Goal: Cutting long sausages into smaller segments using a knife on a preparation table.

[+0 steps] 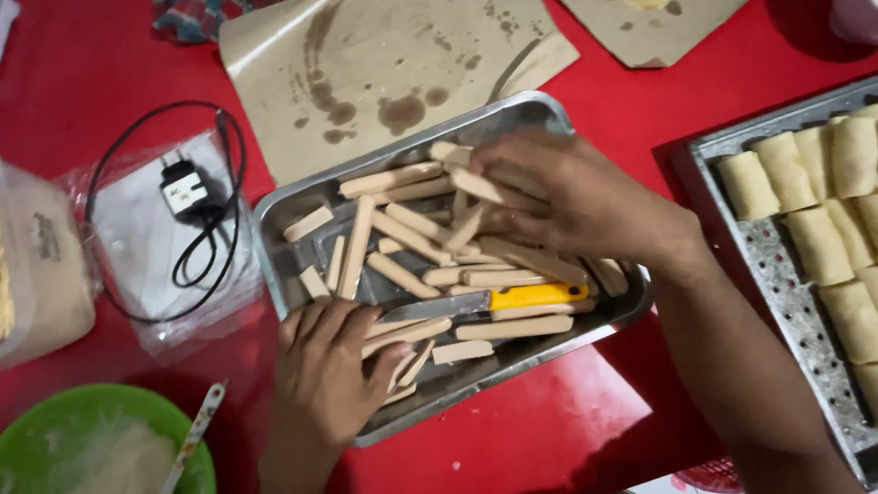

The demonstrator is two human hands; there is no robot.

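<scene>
I am curling my right hand (566,195) loosely over the sausage strips (408,234) in the metal tray (525,358) at centre frame, my left hand (330,368) resting half-closed on others; they look soft, light, slippery, best pinched mid-length.

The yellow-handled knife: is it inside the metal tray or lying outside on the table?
Inside. The knife lies flat in the metal tray, across the sausage strips.

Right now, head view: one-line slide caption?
Both hands, left and right, sort pale sausage sticks in a shallow steel tray.
</scene>
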